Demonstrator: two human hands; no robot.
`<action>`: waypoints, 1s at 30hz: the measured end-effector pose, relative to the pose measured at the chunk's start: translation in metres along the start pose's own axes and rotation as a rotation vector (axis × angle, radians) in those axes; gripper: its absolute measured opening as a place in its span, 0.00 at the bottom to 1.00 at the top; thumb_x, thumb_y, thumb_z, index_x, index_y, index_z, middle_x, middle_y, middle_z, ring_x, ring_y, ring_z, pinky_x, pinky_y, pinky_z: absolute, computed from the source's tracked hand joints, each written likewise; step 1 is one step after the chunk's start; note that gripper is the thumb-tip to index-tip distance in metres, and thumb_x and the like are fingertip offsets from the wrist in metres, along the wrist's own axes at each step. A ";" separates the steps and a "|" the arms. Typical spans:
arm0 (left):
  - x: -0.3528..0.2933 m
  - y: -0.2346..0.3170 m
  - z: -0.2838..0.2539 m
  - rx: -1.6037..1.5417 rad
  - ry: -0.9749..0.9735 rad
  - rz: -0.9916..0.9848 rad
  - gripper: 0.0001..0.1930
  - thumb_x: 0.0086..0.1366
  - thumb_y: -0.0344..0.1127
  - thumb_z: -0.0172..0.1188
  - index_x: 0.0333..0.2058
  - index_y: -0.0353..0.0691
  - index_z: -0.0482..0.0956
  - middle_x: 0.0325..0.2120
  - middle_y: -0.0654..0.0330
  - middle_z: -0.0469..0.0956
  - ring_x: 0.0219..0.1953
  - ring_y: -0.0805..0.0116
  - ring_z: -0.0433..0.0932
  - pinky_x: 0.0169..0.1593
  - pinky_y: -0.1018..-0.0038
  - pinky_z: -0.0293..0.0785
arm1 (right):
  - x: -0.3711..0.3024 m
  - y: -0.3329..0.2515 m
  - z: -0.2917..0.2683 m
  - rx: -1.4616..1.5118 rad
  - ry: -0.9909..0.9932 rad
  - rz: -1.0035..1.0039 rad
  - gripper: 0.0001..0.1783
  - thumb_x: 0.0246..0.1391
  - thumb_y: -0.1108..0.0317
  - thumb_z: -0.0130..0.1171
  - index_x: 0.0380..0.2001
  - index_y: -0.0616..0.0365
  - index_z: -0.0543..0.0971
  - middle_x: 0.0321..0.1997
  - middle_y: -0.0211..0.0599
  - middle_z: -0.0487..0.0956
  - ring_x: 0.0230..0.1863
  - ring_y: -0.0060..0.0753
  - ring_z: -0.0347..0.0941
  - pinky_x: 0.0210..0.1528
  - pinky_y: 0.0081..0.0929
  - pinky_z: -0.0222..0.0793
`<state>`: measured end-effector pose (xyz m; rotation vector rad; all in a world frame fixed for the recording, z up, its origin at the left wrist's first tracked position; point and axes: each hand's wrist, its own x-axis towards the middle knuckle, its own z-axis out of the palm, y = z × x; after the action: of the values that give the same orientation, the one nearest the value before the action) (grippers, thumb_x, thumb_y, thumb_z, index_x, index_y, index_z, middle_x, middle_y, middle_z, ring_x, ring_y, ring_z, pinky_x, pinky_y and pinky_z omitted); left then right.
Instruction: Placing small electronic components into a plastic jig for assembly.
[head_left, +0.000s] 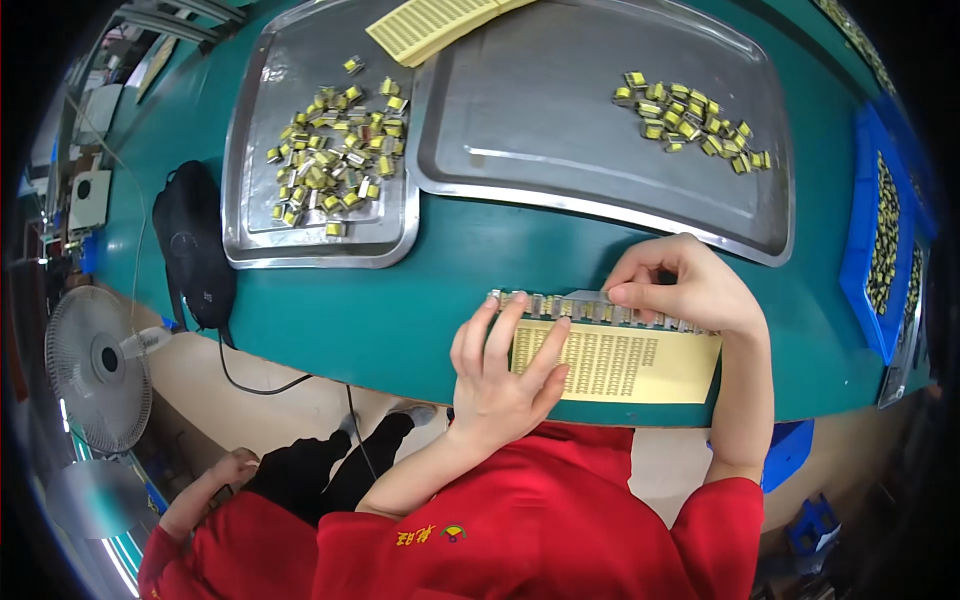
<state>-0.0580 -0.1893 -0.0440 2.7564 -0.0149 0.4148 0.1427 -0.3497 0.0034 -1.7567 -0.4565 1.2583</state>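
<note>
My left hand (pixel 505 375) lies with its fingers spread, fingertips on a row of small yellow-and-metal components (pixel 538 304) and on the sheet just below it. Under that hand and along the table's near edge is a yellow label sheet (pixel 685 370) with rows of small printed labels. My right hand (pixel 690 285) pinches a thin, flat, greyish pointed piece (pixel 588 295) between thumb and forefinger, just over the row. I cannot make out exactly what this piece is. The right part of the row is partly covered by my right hand.
Two metal trays, one at left (pixel 240 215) and one at right (pixel 540 165), hold loose yellow components. More yellow sheets (pixel 440 28) lie across them. A blue bin (pixel 860 250) stands at far right, a black case (pixel 195 240) at left. A fan (pixel 100 365) and another person (pixel 240 540) are left.
</note>
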 end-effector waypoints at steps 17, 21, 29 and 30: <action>0.001 0.002 -0.001 -0.018 -0.026 -0.003 0.24 0.57 0.38 0.62 0.55 0.51 0.76 0.61 0.45 0.59 0.62 0.44 0.56 0.63 0.55 0.57 | -0.002 0.000 0.001 -0.010 -0.021 -0.034 0.09 0.54 0.68 0.66 0.31 0.63 0.83 0.24 0.28 0.79 0.23 0.14 0.71 0.27 0.17 0.67; 0.001 0.001 0.000 -0.012 -0.026 0.000 0.24 0.59 0.39 0.61 0.55 0.51 0.76 0.61 0.45 0.60 0.62 0.44 0.56 0.63 0.55 0.57 | -0.001 0.000 0.001 0.004 -0.022 -0.041 0.09 0.54 0.67 0.66 0.32 0.63 0.83 0.24 0.28 0.79 0.23 0.15 0.71 0.27 0.17 0.67; 0.001 0.002 -0.001 0.003 -0.017 -0.001 0.23 0.60 0.40 0.60 0.56 0.52 0.76 0.61 0.46 0.60 0.62 0.44 0.56 0.63 0.55 0.57 | -0.001 -0.001 0.001 -0.034 -0.020 -0.032 0.08 0.54 0.68 0.66 0.32 0.64 0.83 0.24 0.29 0.79 0.23 0.15 0.72 0.27 0.18 0.67; 0.001 0.003 -0.001 -0.008 -0.017 -0.002 0.23 0.60 0.40 0.60 0.56 0.52 0.76 0.61 0.46 0.60 0.62 0.44 0.56 0.63 0.55 0.57 | -0.002 0.000 0.001 -0.033 -0.022 -0.036 0.08 0.54 0.68 0.66 0.32 0.64 0.83 0.24 0.29 0.79 0.23 0.15 0.72 0.27 0.18 0.67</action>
<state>-0.0571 -0.1917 -0.0418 2.7519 -0.0178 0.3902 0.1411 -0.3505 0.0041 -1.7561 -0.5221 1.2526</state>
